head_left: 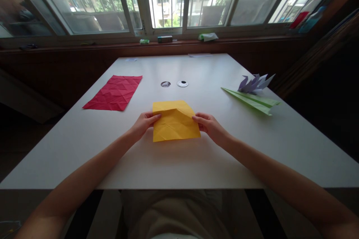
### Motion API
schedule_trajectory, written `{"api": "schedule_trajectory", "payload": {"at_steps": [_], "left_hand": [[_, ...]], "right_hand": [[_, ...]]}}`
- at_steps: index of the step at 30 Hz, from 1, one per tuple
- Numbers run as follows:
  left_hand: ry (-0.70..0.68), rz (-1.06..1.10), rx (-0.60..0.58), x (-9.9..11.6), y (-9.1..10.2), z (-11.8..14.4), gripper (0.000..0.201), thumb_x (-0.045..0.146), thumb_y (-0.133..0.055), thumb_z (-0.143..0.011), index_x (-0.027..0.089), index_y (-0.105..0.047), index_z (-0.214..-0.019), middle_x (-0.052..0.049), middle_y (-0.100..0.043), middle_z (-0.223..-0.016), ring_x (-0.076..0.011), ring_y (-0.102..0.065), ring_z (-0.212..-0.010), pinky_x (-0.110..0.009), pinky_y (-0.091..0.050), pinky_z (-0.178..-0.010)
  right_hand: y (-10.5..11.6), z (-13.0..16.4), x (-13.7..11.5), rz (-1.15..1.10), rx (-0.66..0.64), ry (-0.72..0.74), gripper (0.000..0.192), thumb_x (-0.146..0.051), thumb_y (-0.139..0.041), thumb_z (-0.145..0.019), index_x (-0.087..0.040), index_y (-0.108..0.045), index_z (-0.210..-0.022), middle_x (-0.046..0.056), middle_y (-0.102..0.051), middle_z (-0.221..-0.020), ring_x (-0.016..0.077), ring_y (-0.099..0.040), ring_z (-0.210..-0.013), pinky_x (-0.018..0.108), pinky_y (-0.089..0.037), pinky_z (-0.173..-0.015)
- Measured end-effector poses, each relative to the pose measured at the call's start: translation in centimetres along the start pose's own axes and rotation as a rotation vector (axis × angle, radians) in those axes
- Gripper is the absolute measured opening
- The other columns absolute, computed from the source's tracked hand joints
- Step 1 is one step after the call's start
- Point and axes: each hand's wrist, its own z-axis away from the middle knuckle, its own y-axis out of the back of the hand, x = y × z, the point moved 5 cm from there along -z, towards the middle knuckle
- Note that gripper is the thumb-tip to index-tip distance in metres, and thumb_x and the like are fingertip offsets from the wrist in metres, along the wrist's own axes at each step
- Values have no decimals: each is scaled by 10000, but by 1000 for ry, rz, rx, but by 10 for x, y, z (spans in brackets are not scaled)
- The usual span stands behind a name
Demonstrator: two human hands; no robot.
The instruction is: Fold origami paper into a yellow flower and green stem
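A yellow sheet of paper (pixel 175 121), partly folded and creased, lies on the white table (pixel 179 157) in front of me. My left hand (pixel 144 124) pinches its left edge, fingertips on top of the paper. On the opposite edge my right hand (pixel 209 126) grips in the same way. Both hands rest low on the table surface.
A creased red sheet (pixel 113 92) lies flat at the left. A green paper plane (pixel 252 101) and a purple folded paper figure (pixel 255 83) sit at the right. Two round cable holes (pixel 174 83) mark the table's middle. Small items line the windowsill (pixel 179 41).
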Motion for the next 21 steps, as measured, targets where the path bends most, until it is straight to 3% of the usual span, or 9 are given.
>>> {"api": "schedule_trajectory", "payload": {"at_steps": [10,21], "left_hand": [[16,-111,-133,-5,-8,2,435,414,-667,-614,143,-650,-954,-82,-656,-962,-213,-595,-856,-302,-474,-722],[28,-93,-120,-10,-10,1,430,435,-673,-600,153,-658,-925,-82,-658,-951,-196,-600,-831,-281,-479,-704]], "right_hand": [[10,-5,8,-64,83,3,201,-341,-660,-662,-174,-577,-736,21,-646,-801,125,-603,-711,250,-488,-684],[7,3,-11,161,216,236,196,-367,-631,-664,-194,-540,-679,3,-617,-686,143,-575,-657,261,-452,-593]]}}
